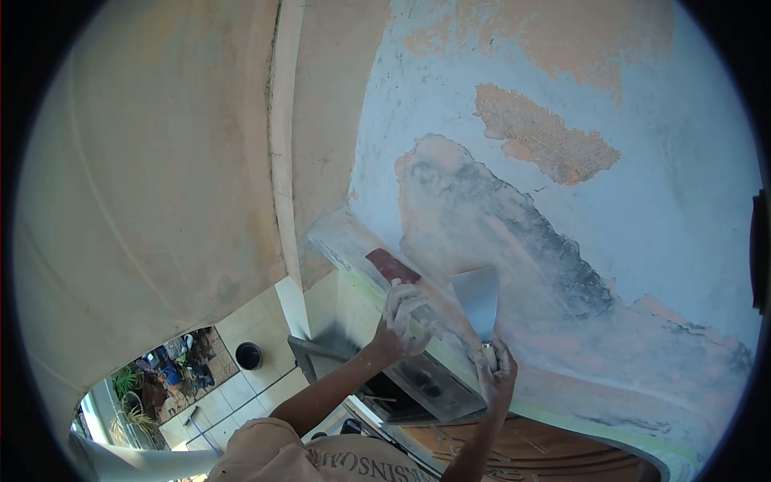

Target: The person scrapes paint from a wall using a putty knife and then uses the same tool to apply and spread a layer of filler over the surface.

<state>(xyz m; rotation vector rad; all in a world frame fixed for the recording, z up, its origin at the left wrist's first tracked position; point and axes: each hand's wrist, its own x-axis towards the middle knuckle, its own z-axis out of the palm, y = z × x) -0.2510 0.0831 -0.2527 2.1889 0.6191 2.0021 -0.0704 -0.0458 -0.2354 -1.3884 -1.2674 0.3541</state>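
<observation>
My left hand (403,320), dusted white, pinches a dark red piece of sandpaper (391,266) against the ledge at the foot of the wall. In my right hand (498,371) is a putty knife (477,300), its wide metal blade pointing up over the wall surface and its pale handle mostly covered by my fingers. Around both tools the wall patch (474,209) is dusty, smeared pink, white and grey, with a ragged dark edge. Light blue paint (666,193) surrounds it.
A bare tan patch (550,140) shows higher on the wall. At left is a large beige wall (161,177). Far below stand a black bucket (249,355) on floor tiles and a pile of assorted items (177,365). A brown wooden door (546,454) is under the ledge.
</observation>
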